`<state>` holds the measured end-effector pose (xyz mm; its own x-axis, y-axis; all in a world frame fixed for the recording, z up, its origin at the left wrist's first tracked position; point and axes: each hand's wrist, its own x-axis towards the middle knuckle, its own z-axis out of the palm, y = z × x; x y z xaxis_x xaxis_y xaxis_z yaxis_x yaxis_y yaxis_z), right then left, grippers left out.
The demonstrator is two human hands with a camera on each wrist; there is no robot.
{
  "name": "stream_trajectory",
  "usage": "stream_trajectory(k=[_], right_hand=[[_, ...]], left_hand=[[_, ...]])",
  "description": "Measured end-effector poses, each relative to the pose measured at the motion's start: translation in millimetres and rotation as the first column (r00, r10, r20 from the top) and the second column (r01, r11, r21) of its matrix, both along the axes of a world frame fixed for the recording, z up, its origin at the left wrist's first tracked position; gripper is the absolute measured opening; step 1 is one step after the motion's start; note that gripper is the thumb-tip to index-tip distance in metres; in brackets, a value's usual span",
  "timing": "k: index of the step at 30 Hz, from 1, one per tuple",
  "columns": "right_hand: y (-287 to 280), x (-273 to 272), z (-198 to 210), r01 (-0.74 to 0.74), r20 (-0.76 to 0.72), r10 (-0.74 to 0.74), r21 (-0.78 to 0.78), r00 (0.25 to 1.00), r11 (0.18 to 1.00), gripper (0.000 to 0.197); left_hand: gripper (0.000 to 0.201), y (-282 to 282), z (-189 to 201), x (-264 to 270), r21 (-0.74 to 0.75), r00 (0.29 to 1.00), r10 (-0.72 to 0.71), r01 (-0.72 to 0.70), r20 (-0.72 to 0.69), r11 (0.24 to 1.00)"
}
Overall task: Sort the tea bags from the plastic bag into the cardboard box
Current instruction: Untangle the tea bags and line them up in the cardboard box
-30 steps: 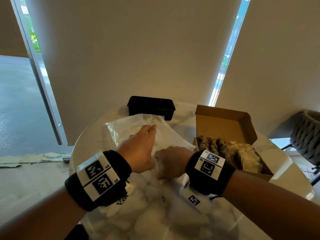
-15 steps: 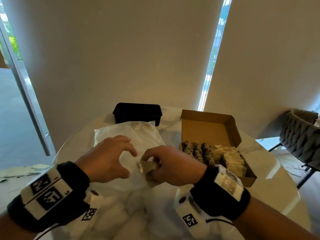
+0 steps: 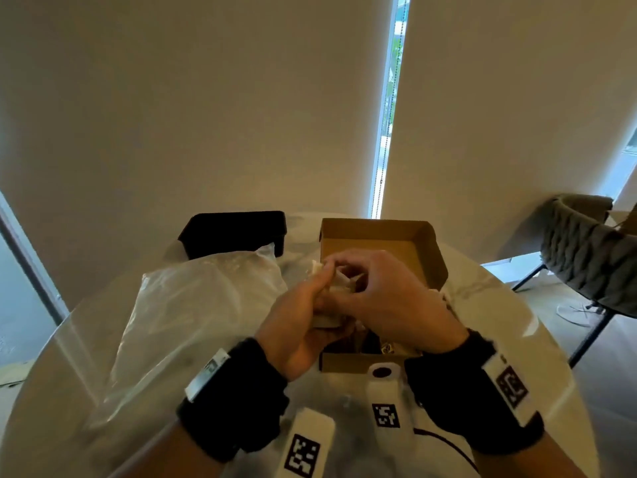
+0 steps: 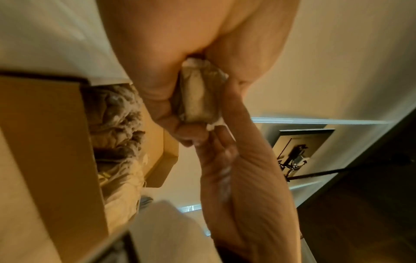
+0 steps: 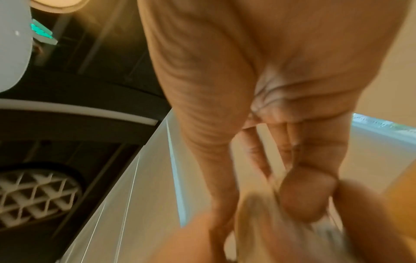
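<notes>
A small stack of pale tea bags [image 3: 330, 319] hangs over the open cardboard box [image 3: 427, 257], gripped by my left hand [image 3: 322, 282]. My right hand [image 3: 344, 276] meets it from the right, with curled fingers pinching the top of the stack. In the left wrist view the tea bags [image 4: 199, 96] sit between thumb and fingers, and more tea bags [image 4: 119, 133] lie packed in the box [image 4: 45, 142]. The right wrist view is blurred and shows a pale tea bag [image 5: 254, 213] at my fingertips. The clear plastic bag [image 3: 193, 305] lies flat to the left.
A black container [image 3: 234, 229] stands behind the plastic bag at the far edge of the round marble table [image 3: 510, 339]. A grey padded chair [image 3: 593, 250] stands off the table's right side. Blinds cover the wall behind.
Both hands have moved right from the plastic bag to above the cardboard box, carrying the tea bags. The left hand, which was off them, now grips them too.
</notes>
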<state>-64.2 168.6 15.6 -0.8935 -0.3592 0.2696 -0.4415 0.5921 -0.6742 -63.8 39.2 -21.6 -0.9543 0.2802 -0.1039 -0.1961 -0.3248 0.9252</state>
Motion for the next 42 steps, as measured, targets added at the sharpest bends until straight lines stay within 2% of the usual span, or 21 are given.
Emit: stream_trajectory(k=[2, 5, 8, 13, 16, 23, 27, 29, 30, 32, 34, 36, 38, 40, 42], right_hand=[[22.7, 1.1, 3.1, 0.119, -0.019, -0.119, 0.005, 0.993, 0.993, 0.047], [67.0, 4.4, -0.6, 0.26, -0.011, -0.263, 0.199, 0.965, 0.945, 0.038], [93.8, 10.4, -19.0, 0.207, 0.091, -0.285, 0.485, 0.954, 0.85, 0.027], [85.1, 13.1, -40.5, 0.077, 0.112, -0.199, 0.66, 0.974, 0.748, 0.021], [75.2, 9.6, -40.3, 0.048, 0.09, -0.148, 0.677, 0.985, 0.734, 0.023], [53.1, 2.9, -43.2, -0.032, 0.059, -0.008, 0.643, 0.998, 0.765, 0.02], [42.9, -6.5, -45.6, -0.066, 0.062, 0.035, 0.634, 0.997, 0.77, 0.019], [40.2, -10.9, -38.9, -0.084, 0.107, 0.024, 0.601, 0.994, 0.794, 0.017], [38.2, -12.9, -31.6, -0.067, 0.131, -0.006, 0.548, 0.991, 0.834, 0.016], [30.6, -17.5, -16.4, 0.007, 0.137, -0.063, 0.379, 0.989, 0.925, 0.02], [18.5, -22.9, -8.5, 0.045, 0.082, -0.06, 0.177, 0.995, 0.983, 0.027], [6.9, -25.5, -9.8, 0.014, 0.058, -0.016, 0.04, 0.998, 0.999, 0.026], [1.6, -27.2, -18.8, 0.004, 0.084, 0.0, -0.043, 0.996, 0.999, 0.015], [5.5, -28.4, -28.1, 0.039, 0.124, -0.021, -0.138, 0.992, 0.99, 0.007], [13.8, -30.0, -35.2, 0.07, 0.178, -0.027, -0.244, 0.984, 0.967, 0.008]], left_hand=[[0.033, 2.1, -5.4, -8.1, 0.056, 0.994, 0.061, -0.066, 0.089, 0.996], [0.029, -8.2, -10.0, -20.3, 0.159, 0.981, 0.112, -0.137, 0.157, 0.978], [0.026, -18.8, -11.2, -26.6, 0.143, 0.98, 0.147, -0.166, 0.132, 0.976], [0.024, -22.3, -12.9, -26.0, 0.076, 0.987, 0.147, -0.151, 0.059, 0.986], [0.019, -25.0, -14.5, -26.9, 0.038, 0.988, 0.152, -0.153, 0.014, 0.988], [0.014, -30.3, -19.3, -31.2, -0.024, 0.985, 0.17, -0.171, -0.043, 0.985], [0.019, -32.6, -18.9, -31.2, -0.026, 0.983, 0.174, -0.176, -0.061, 0.984], [0.021, -32.9, -19.4, -30.9, -0.032, 0.982, 0.175, -0.177, -0.069, 0.984], [0.022, -32.9, -19.7, -30.8, -0.037, 0.982, 0.174, -0.177, -0.074, 0.984], [0.029, -32.4, -21.1, -30.7, -0.038, 0.982, 0.167, -0.171, -0.087, 0.985], [0.037, -30.8, -22.8, -29.9, -0.054, 0.982, 0.157, -0.163, -0.105, 0.985], [0.038, -29.5, -24.4, -28.9, -0.067, 0.982, 0.15, -0.158, -0.114, 0.985], [0.038, -30.6, -25.6, -29.2, -0.053, 0.984, 0.147, -0.153, -0.106, 0.987], [0.037, -32.4, -26.0, -32.1, -0.051, 0.987, 0.132, -0.138, -0.096, 0.989], [0.032, -34.1, -26.4, -34.9, -0.045, 0.989, 0.126, -0.13, -0.078, 0.99]])
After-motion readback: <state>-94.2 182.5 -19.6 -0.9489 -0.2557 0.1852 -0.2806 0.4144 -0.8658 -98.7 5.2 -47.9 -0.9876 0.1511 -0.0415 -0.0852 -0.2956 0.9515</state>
